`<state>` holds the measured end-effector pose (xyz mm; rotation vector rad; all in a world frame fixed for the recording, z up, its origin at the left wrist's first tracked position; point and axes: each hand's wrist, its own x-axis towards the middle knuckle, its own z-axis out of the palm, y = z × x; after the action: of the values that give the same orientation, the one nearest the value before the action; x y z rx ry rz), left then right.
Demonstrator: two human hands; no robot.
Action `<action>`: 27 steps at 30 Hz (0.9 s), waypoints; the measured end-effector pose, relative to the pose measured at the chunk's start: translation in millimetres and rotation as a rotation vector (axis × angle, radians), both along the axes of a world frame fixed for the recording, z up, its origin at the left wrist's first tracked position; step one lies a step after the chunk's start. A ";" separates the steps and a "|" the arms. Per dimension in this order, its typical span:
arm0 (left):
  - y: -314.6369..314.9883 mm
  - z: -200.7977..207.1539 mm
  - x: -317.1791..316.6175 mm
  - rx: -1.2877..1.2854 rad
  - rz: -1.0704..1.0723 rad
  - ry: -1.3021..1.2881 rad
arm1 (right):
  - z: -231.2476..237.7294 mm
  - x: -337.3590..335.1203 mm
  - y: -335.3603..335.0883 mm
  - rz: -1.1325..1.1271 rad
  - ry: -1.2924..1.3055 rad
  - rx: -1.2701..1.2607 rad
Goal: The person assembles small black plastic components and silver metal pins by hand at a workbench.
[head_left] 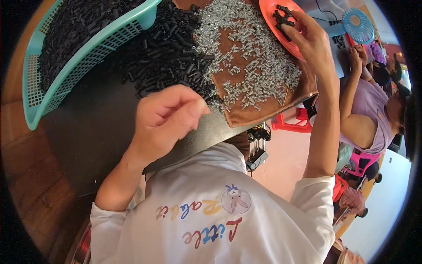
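My left hand (169,119) is over the dark table's near edge, its fingers curled and thumb pressed against them. Whatever it may hold is hidden. My right hand (310,42) reaches over an orange plate (269,12) at the upper right. Its thumb and forefinger stand apart beside a few small black plastic pieces (283,18) in that plate. Many small metal springs (263,66) lie spread on a brown cloth (241,115). To their left is a heap of loose black plastic pieces (165,59), beyond my left hand.
A turquoise basket (94,55) full of black pieces stands at the left on the dark table (105,145). A small blue fan (358,25) is at the upper right. A person in a lilac shirt (369,110) sits at the right, near a red stool (294,124).
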<state>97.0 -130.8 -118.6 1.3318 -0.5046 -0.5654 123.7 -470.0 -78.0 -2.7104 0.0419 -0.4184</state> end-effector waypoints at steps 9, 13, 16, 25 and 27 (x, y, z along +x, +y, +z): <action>26.5 19.5 26.7 -0.324 0.497 -0.017 | -16.5 -8.6 83.7 0.551 0.008 0.056; 27.6 22.1 21.9 -0.297 0.492 0.045 | -22.1 -2.1 110.0 0.637 0.083 0.004; 28.3 21.2 20.1 -0.245 0.527 0.065 | -25.5 8.7 122.3 0.636 0.061 -0.052; 26.2 8.9 18.4 -0.280 0.476 0.121 | -18.5 2.7 139.7 0.713 -0.011 -0.098; 24.6 8.7 17.7 -0.265 0.491 0.140 | -19.1 5.1 144.5 0.707 0.014 -0.183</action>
<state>114.7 -106.2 -109.9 1.0993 -0.1195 -0.1746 128.8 -325.5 -97.1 -2.6675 -0.9569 -0.1897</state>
